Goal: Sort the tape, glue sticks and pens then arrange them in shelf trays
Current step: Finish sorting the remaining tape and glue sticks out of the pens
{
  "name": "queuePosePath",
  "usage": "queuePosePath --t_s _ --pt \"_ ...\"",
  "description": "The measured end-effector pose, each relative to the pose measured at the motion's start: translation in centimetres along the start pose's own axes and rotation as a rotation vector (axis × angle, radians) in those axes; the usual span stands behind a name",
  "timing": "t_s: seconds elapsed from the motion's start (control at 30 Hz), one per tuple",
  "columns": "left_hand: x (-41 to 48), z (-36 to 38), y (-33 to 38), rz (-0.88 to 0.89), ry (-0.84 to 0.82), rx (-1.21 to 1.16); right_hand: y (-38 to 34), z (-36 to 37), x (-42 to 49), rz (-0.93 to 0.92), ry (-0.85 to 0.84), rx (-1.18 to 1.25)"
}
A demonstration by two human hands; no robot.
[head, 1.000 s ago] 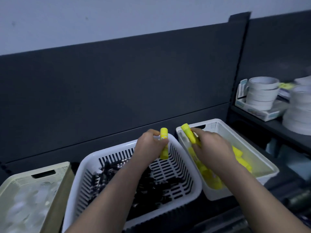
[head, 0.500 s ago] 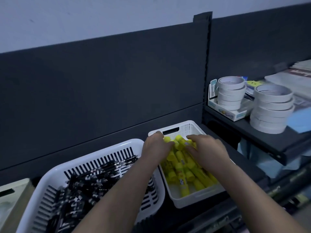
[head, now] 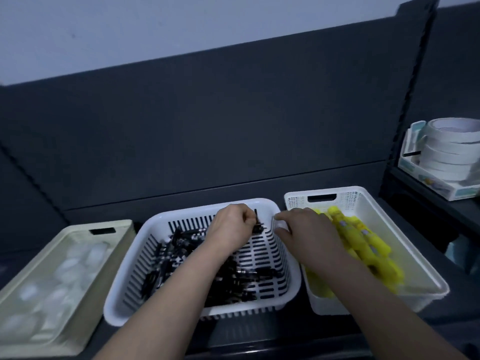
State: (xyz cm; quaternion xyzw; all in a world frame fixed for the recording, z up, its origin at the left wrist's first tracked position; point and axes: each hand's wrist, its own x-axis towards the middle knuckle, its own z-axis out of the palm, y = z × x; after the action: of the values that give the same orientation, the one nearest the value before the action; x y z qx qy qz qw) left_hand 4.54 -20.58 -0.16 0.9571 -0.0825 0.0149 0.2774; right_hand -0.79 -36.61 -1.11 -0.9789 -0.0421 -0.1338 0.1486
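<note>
**Materials and finishes: trays, stock, shelving**
The slotted basket (head: 241, 311) and perforated tray (head: 348, 198) are recorded as smooth white moulded plastic with a slight sheen; the cream tray (head: 114, 268) is likewise plastic. The glue sticks (head: 363, 237) are cased in glossy yellow plastic, the pens (head: 181, 245) in black plastic. The tape rolls (head: 452, 149) appear matt white paper. The shelf back panel (head: 207, 126) is finished matt dark grey.

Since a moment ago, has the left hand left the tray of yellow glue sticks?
Yes. The left hand has moved leftward, out of the glue-stick tray and over the slotted pen basket, where it pinches a dark pen.
</note>
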Motion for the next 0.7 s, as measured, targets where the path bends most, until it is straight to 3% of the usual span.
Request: queuePosePath --t_s 0.4,0.7 --pt "-3.5 -4.1 -6.9 -0.136 0.122 0.188 -6.2 2.6 0.6 -0.203 -0.056 0.023" --pt "-9.2 -13.5 -19.4 -0.385 0.309 0.317 -17.2 5.3 0.6 -0.322 -0.117 0.058"
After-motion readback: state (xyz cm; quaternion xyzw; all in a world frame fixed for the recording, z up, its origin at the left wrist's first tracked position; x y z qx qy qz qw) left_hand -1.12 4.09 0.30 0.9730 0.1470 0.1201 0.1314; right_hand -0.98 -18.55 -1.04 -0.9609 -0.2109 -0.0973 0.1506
